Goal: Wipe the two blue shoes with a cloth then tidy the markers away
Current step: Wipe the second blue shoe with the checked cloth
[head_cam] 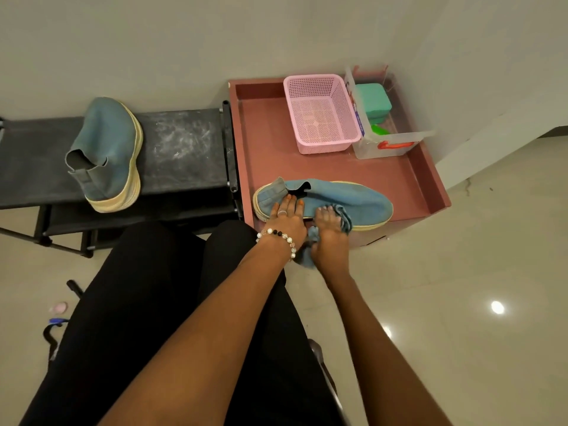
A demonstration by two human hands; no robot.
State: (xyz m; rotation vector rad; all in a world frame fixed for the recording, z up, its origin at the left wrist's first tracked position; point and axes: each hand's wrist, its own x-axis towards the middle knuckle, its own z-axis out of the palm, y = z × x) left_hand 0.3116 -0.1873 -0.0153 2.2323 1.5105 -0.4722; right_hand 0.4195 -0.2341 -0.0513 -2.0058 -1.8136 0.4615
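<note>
Left hand (287,218) lies flat with straight fingers on the heel end of the blue shoe (344,199), while the right hand (330,229) grips a blue cloth (345,218) against its side; the shoe lies lengthwise across the front of the pink tray table (270,142), toe pointing right. Further back there's an empty pink basket (321,113) and a clear bin (387,146) holding a green box (373,101), and the other blue shoe (107,152) stands tipped on the black rack (181,149), toe pointing away.

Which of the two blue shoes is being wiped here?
The shoe on the pink tray: both hands touch it, the right hand gripping the cloth. The shoe on the black rack sits untouched.
</note>
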